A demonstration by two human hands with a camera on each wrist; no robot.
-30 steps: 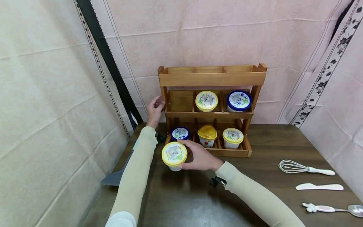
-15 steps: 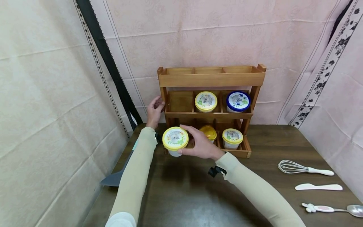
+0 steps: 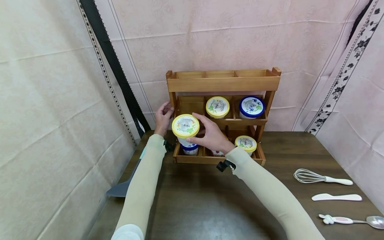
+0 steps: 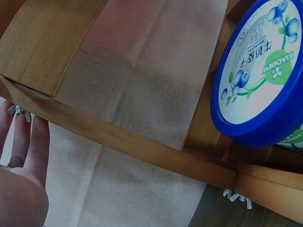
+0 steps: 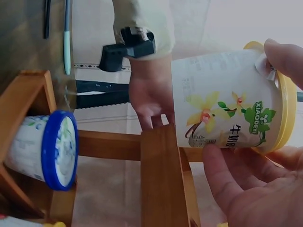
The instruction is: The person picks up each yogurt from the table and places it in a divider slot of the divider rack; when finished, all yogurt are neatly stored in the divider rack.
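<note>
My right hand (image 3: 213,136) grips a white tub (image 3: 186,127) with a yellow lid, thumb and fingers around its side. In the right wrist view this tub (image 5: 227,99) shows a yellow flower print. It is raised before the left part of the wooden shelf (image 3: 223,85), overlapping the middle tier. Below it, a blue-lidded tub (image 3: 190,150) sits in the bottom left compartment. My left hand (image 3: 163,118) rests at the shelf's left side post; in the left wrist view its fingers (image 4: 38,146) lie straight against the post beside a wing nut.
A yellow-lidded tub (image 3: 217,107) and a blue-lidded tub (image 3: 252,107) occupy the middle tier. Another yellow-lidded tub (image 3: 246,144) stands at bottom right; one beside it is mostly hidden. A whisk (image 3: 322,176), a white knife (image 3: 336,197) and a spoon (image 3: 351,220) lie on the right.
My right hand has lifted the yellow-lidded tub upward, from in front of the bottom tier to the middle tier's height, uncovering the bottom blue-lidded tub. The left hand stays at the post.
</note>
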